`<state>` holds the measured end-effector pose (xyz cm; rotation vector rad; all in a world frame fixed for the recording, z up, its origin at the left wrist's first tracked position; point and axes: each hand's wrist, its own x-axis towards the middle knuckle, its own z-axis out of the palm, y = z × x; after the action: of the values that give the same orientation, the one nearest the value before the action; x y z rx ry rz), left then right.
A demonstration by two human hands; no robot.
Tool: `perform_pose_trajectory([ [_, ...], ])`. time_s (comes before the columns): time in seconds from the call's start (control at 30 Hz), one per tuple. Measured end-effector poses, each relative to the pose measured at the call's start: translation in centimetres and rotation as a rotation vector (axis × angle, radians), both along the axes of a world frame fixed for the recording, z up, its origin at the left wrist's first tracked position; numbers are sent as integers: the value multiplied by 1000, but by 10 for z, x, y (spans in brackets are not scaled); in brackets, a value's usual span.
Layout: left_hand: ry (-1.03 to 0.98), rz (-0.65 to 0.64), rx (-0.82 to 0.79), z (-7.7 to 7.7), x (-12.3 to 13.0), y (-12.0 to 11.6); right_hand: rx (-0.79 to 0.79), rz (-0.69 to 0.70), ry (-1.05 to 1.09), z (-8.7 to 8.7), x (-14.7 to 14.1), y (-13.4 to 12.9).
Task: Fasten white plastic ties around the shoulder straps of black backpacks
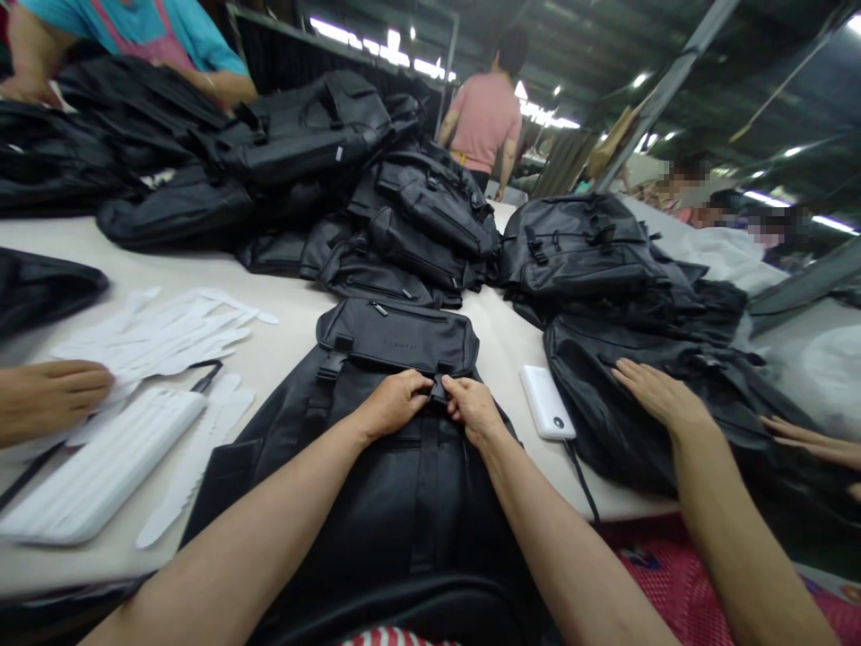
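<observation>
A black backpack (377, 475) lies in front of me, its flap (404, 339) folded over the top with a zipper across it. At the flap's right-hand strap, the fingers of my left hand (396, 402) are closed on one side of the black buckle (439, 389). My right hand (473, 405) pinches the same buckle from the other side, and the two hands nearly touch. A second buckle (331, 363) sits at the left end of the flap, with neither hand on it.
Black bags (430, 206) are heaped across the table (282, 359). A white power bank (546, 401) lies right, white strips (168, 336) and a white bundle (108, 462) left. Other people's hands reach in at the left edge and onto a bag (619, 404) at right.
</observation>
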<state>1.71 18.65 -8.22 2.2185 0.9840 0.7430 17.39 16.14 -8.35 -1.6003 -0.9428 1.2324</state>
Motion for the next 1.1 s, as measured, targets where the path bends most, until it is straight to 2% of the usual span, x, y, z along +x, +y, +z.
perform_pose_trajectory([
  [0.13,76,64,-38,1,5,-1,25,-7,-56,-2,-3,0],
  [0.23,81,61,-104,3,3,0,38,-15,-89,-3,-4,0],
  [0.4,70,32,-316,12,-3,5,49,37,-168,-2,-3,-1],
  [0.5,58,81,-441,16,-1,9,61,63,-241,-4,-3,-1],
  [0.67,49,161,-490,19,11,15,63,76,-376,-5,-4,8],
  [0.77,44,197,-535,20,16,17,72,91,-454,2,-1,2],
  [0.83,42,218,-562,19,17,19,117,122,-539,12,4,-16],
  [0.9,39,227,-584,19,18,20,251,284,-710,26,10,-44],
  [0.97,39,227,-603,18,18,22,407,599,-910,41,14,-75],
  [1.03,45,224,-619,17,19,23,468,841,-1040,52,15,-100],
  [1.1,58,215,-634,17,19,24,483,957,-1114,55,13,-113],
])
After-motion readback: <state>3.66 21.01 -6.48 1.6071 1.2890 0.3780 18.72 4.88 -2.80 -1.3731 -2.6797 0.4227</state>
